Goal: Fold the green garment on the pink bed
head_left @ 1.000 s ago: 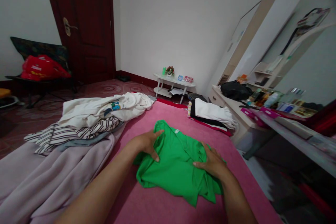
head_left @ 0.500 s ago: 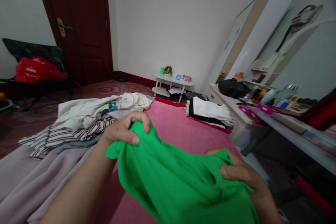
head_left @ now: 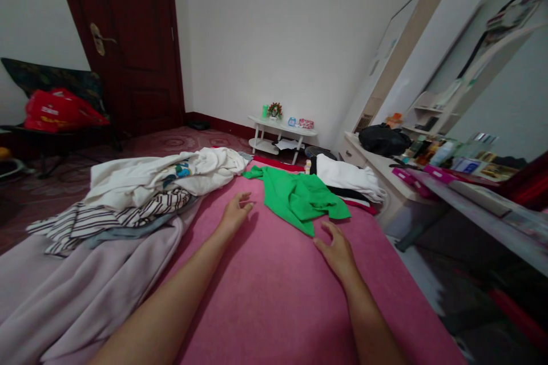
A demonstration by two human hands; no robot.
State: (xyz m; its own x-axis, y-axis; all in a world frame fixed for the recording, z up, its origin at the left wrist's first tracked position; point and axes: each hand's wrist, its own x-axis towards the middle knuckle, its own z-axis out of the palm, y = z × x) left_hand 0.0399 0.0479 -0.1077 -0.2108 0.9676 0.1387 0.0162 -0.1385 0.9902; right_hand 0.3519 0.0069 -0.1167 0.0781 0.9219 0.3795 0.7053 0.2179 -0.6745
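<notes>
A green garment (head_left: 295, 194) lies loosely crumpled toward the far end of the pink bed cover (head_left: 261, 279). Just to its left, my left hand (head_left: 237, 210) is empty, with fingers apart and curved. My right hand (head_left: 337, 246) is close to the garment's near corner, also empty, its thumb and fingers spread. Whether the right fingertips touch the cloth I cannot tell. Beyond the garment on the right sits a stack of folded clothes with a white garment (head_left: 342, 174) on top.
On the left lie a heap of white clothes (head_left: 128, 179), a striped garment (head_left: 81, 222) and a pale mauve cloth (head_left: 98, 291). To the right stands a dresser (head_left: 368, 159) with a black bag (head_left: 384, 141) and bottles. A small white table (head_left: 282, 124) is by the wall.
Both hands have let go of the green garment, which was held up in front of me. It now lies farther away on the bed, and my fingers have opened.
</notes>
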